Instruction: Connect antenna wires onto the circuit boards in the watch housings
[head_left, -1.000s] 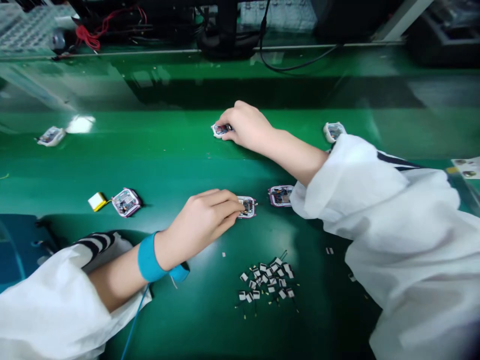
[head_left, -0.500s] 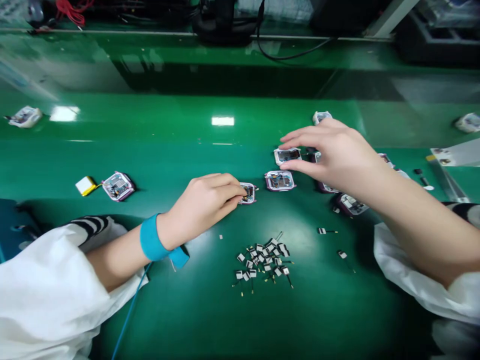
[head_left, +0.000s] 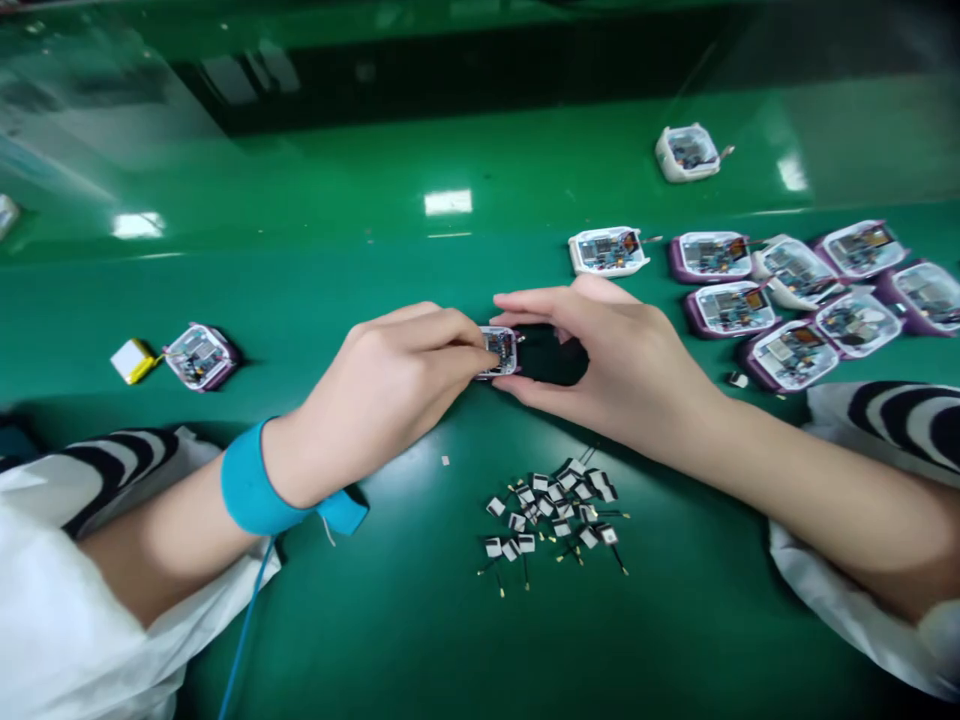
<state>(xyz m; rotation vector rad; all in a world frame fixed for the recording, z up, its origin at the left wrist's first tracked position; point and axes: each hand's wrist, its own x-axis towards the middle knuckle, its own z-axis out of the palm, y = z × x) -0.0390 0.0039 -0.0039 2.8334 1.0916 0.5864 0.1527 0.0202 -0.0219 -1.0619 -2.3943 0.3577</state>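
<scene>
My left hand (head_left: 390,365) presses its fingertips onto a small square electronic module (head_left: 499,351) with a bare circuit board and a pale rim. My right hand (head_left: 604,355) comes in from the right, with its fingertips and thumb spread around the module's right end. A dark gap lies between that thumb and forefinger. I cannot tell if the right fingers grip the module. On my left wrist sits a blue wrist strap (head_left: 255,495), with a blue cord (head_left: 244,630) running down from it.
Several purple-rimmed modules (head_left: 727,308) lie at the right of the green workbench (head_left: 300,270). A white-rimmed module (head_left: 607,250) is nearby. A heap of small white tabs with wires (head_left: 551,515) lies below my hands. A yellow battery (head_left: 133,361) is wired to a module (head_left: 200,357).
My right hand has moved left from above the other modules to the module under my left hand. The view has shifted, bringing more modules into sight at the right.
</scene>
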